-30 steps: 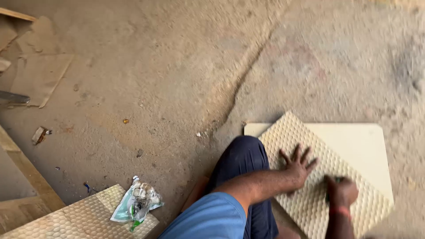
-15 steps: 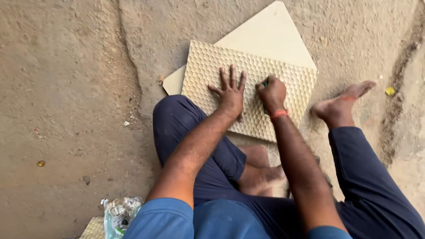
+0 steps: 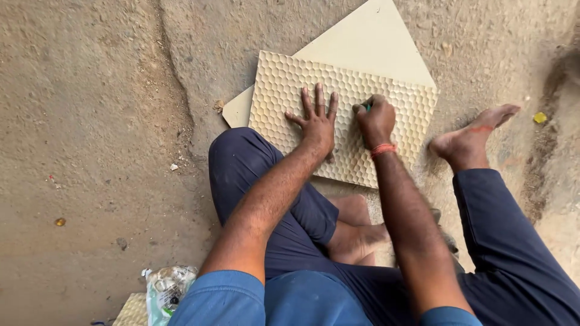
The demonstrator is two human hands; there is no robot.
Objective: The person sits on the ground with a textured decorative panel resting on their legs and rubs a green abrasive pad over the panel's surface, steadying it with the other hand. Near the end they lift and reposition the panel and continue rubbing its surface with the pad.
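On a dusty concrete floor (image 3: 109,121), a honeycomb-textured tile (image 3: 284,90) lies atop a plain tile (image 3: 374,36) btwn the seated person's legs, w/ left hand (image 3: 317,124) flat, fingers spread on it, and right hand (image 3: 376,121) in a closed grip round a small green marker (image 3: 367,107).

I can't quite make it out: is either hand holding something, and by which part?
The right hand is closed around a small green-tipped tool, mostly hidden in the fist; what it is cannot be told. The left hand holds nothing, pressing flat on the honeycomb tile.
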